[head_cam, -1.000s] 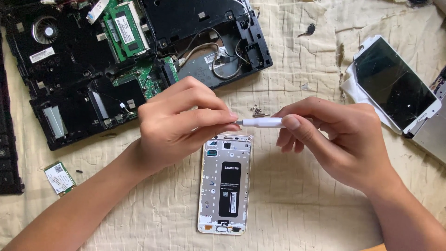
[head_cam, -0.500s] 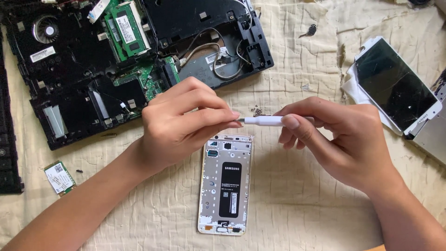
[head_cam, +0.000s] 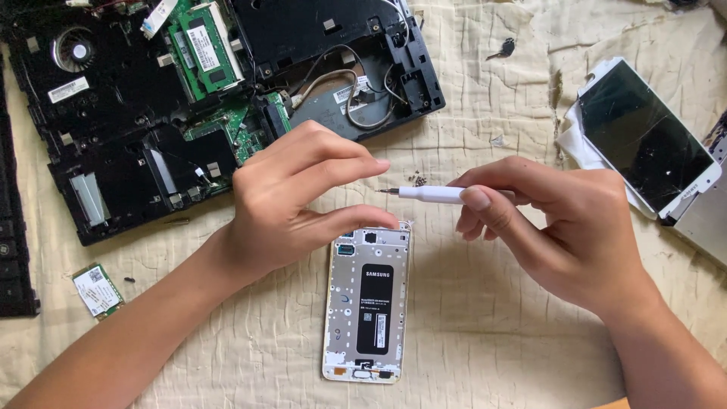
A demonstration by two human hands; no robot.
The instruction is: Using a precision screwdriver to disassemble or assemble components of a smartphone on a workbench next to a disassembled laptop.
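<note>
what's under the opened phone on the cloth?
The opened phone lies flat, back up, on the cream quilted cloth. Only cloth shows around its edges. The left hand hides its top left corner; anything beneath the phone is hidden.

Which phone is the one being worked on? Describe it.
Start at the big black opened laptop top left; below its right end, under the hands, lies the opened phone. Unlike the dark-screened phone at right, it shows a pale metal frame with a black centre strip.

Makeshift home repair spot, quilted cloth (head_cam: 492, 98), opened laptop (head_cam: 227, 98), cracked phone screen (head_cam: 644, 136)
</note>
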